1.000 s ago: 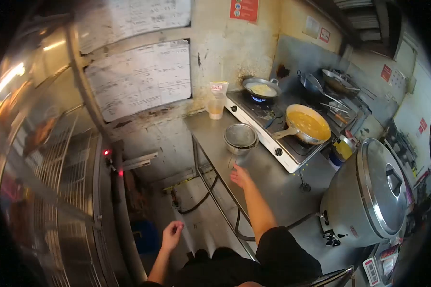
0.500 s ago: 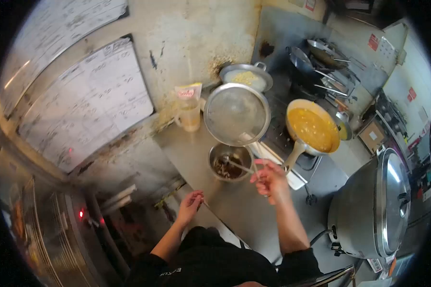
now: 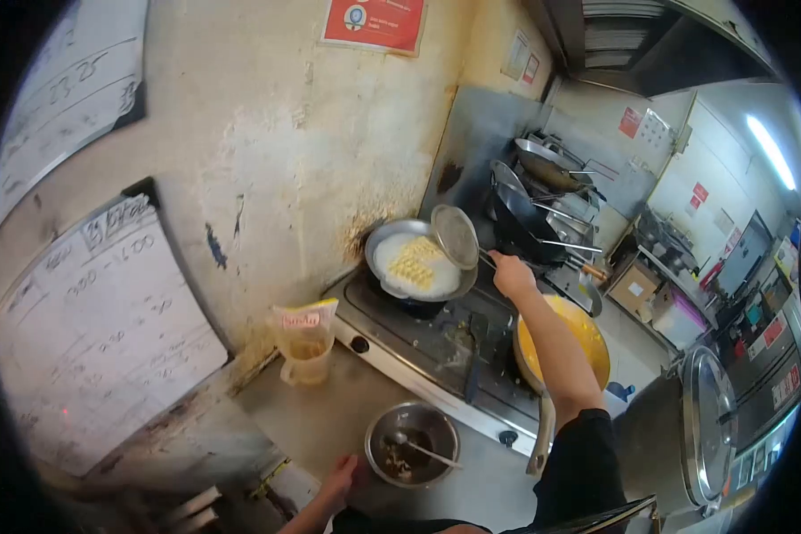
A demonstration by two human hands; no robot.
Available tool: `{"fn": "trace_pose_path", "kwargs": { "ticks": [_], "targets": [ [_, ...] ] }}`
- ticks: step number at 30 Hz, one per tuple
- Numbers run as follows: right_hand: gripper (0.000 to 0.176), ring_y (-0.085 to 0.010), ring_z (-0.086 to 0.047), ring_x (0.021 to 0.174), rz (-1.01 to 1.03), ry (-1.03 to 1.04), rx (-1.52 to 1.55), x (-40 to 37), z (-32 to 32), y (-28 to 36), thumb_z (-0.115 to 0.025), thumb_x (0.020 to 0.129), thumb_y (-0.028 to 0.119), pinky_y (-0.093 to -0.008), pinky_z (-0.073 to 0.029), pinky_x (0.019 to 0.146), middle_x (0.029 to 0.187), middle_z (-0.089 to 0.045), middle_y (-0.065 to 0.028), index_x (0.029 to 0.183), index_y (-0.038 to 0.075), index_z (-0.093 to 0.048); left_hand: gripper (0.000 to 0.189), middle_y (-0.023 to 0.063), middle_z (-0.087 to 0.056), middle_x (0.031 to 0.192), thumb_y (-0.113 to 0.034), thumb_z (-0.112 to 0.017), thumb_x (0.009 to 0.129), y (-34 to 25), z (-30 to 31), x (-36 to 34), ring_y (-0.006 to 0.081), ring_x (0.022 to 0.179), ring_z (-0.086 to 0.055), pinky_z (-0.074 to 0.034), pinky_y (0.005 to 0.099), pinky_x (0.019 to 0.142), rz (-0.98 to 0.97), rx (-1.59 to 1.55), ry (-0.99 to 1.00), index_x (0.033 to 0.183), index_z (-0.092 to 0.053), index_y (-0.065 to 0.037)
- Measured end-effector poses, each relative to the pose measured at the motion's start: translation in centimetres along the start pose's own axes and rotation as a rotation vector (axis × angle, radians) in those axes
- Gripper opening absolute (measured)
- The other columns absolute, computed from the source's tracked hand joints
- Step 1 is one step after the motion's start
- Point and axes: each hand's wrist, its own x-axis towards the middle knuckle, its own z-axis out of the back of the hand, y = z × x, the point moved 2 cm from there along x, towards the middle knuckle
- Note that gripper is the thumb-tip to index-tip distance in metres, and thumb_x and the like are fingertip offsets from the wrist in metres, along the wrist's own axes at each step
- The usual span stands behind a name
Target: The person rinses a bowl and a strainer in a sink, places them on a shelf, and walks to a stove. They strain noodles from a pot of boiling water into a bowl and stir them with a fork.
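Gripping the thin handle of one round mesh strainer (image 3: 456, 237), the right hand (image 3: 512, 274) is closed tight. The strainer's mesh tilts over the 2 o'clock rim of a frying pan (image 3: 392, 245) that holds pale noodles in white liquid. The left hand (image 3: 340, 476) lies loosely open on the counter (image 3: 329, 418) edge, holding nothing. Just beside it at 2 o'clock stands one steel bowl (image 3: 378, 436) with a spoon (image 3: 423, 449) in it.

Two pans sit on the white stove (image 3: 400, 351): the noodle pan and, at 4 o'clock from it, a pan of yellow liquid (image 3: 587, 343) under the right forearm. One plastic jug (image 3: 307, 356) at 9 o'clock of the stove holds a pouch with a red label, unreadable. Two whiteboards (image 3: 98, 329) at far left carry handwritten figures, too blurred to read. One red poster (image 3: 374, 22) at 12 o'clock has print too small to make out.
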Motion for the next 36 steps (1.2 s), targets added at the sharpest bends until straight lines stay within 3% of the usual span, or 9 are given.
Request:
{"fn": "trace_pose_path", "kwargs": {
  "ticks": [4, 6, 9, 12, 18, 20, 26, 33, 36],
  "targets": [
    [0.037, -0.0334, -0.061, 0.071, 0.241, 0.017, 0.102, 4.5, -7.0, -3.9, -0.043, 0.075, 0.005, -0.0426, -0.047, 0.058, 0.079, -0.061, -0.0203, 0.109, 0.011, -0.055, 0.021, 0.0018, -0.054, 0.08, -0.025, -0.047, 0.089, -2.3, 3.4, -0.5, 0.0105, 0.072, -0.051, -0.044, 0.0251, 0.065, -0.142, -0.02, -0.127, 0.097, -0.051, -0.006],
    [0.037, -0.0167, -0.049, 0.047, -0.185, 0.558, 0.841, 4.7, -8.5, -3.3, -0.042, 0.077, 0.005, -0.0292, -0.036, 0.038, 0.065, -0.056, -0.0112, 0.113, 0.005, -0.052, 0.018, 0.0014, -0.053, 0.079, -0.022, -0.048, 0.089, -3.0, 4.8, 0.7, 0.01, 0.071, -0.05, -0.043, 0.0242, 0.064, -0.181, 0.028, -0.142, 0.096, -0.05, -0.006],
    [0.036, -0.0056, -0.033, 0.045, -0.306, 0.604, 1.087, 3.5, -7.0, -1.7, -0.04, 0.08, 0.006, -0.0191, -0.022, 0.036, 0.059, -0.046, -0.0024, 0.115, 0.002, -0.05, 0.015, 0.0008, -0.053, 0.078, -0.019, -0.05, 0.088, -3.5, 5.0, 0.9, 0.0092, 0.068, -0.049, -0.042, 0.0229, 0.062, -0.254, 0.053, -0.17, 0.095, -0.049, -0.006],
    [0.037, -0.0064, -0.032, 0.043, -0.291, 0.561, 1.126, 3.1, -5.9, -1.5, -0.037, 0.08, 0.005, -0.0197, -0.022, 0.035, 0.057, -0.045, -0.0026, 0.115, 0.002, -0.049, 0.013, 0.0004, -0.052, 0.076, -0.018, -0.05, 0.088, -4.9, 3.5, 0.1, 0.0088, 0.067, -0.048, -0.041, 0.0221, 0.061, -0.286, -0.01, -0.172, 0.094, -0.049, -0.007],
    [0.034, -0.0093, -0.044, 0.045, -0.217, 0.436, 0.897, 2.1, -3.2, -0.2, -0.037, 0.083, 0.01, -0.0232, -0.034, 0.039, 0.057, -0.05, -0.0037, 0.113, 0.005, -0.053, 0.011, 0.0012, -0.052, 0.077, -0.015, -0.049, 0.088, -6.5, 1.7, -0.4, 0.0096, 0.068, -0.05, -0.042, 0.0235, 0.062, -0.285, 0.02, -0.22, 0.095, -0.049, -0.007],
    [0.032, -0.0207, -0.056, 0.054, -0.031, 0.285, 0.657, 2.3, -2.6, 0.5, -0.039, 0.08, 0.006, -0.0308, -0.045, 0.052, 0.065, -0.058, -0.013, 0.106, 0.003, -0.057, 0.01, 0.0016, -0.052, 0.078, -0.014, -0.049, 0.088, -6.5, 1.8, -0.3, 0.0099, 0.069, -0.051, -0.043, 0.0241, 0.062, -0.303, 0.031, -0.207, 0.095, -0.049, -0.007],
    [0.037, -0.0364, -0.057, 0.081, 0.325, 0.027, 0.285, 2.3, -1.8, 2.2, -0.044, 0.071, 0.0, -0.0408, -0.046, 0.074, 0.086, -0.058, -0.0225, 0.106, 0.004, -0.058, 0.01, 0.0023, -0.052, 0.078, -0.013, -0.049, 0.087, -6.4, 2.9, -0.1, 0.0109, 0.071, -0.052, -0.044, 0.0251, 0.063, -0.342, 0.052, -0.201, 0.094, -0.048, -0.006],
    [0.041, -0.0343, -0.058, 0.085, 0.276, 0.113, 0.154, 0.5, 2.5, 5.3, -0.046, 0.071, 0.0, -0.0403, -0.047, 0.075, 0.089, -0.059, -0.021, 0.11, 0.009, -0.055, 0.008, 0.0014, -0.05, 0.075, -0.012, -0.049, 0.088, -7.0, 3.0, -0.8, 0.0106, 0.068, -0.05, -0.042, 0.0243, 0.06, -0.318, 0.011, -0.208, 0.093, -0.048, -0.006],
    [0.04, -0.0331, -0.06, 0.084, 0.229, 0.307, -0.11, -1.4, 1.6, 7.0, -0.047, 0.074, 0.004, -0.0418, -0.049, 0.073, 0.09, -0.06, -0.0209, 0.112, 0.01, -0.052, 0.007, 0.0013, -0.05, 0.075, -0.011, -0.048, 0.087, -7.6, 2.2, -1.1, 0.0105, 0.068, -0.05, -0.042, 0.024, 0.06, -0.301, 0.015, -0.202, 0.093, -0.048, -0.006]
  ]
}}
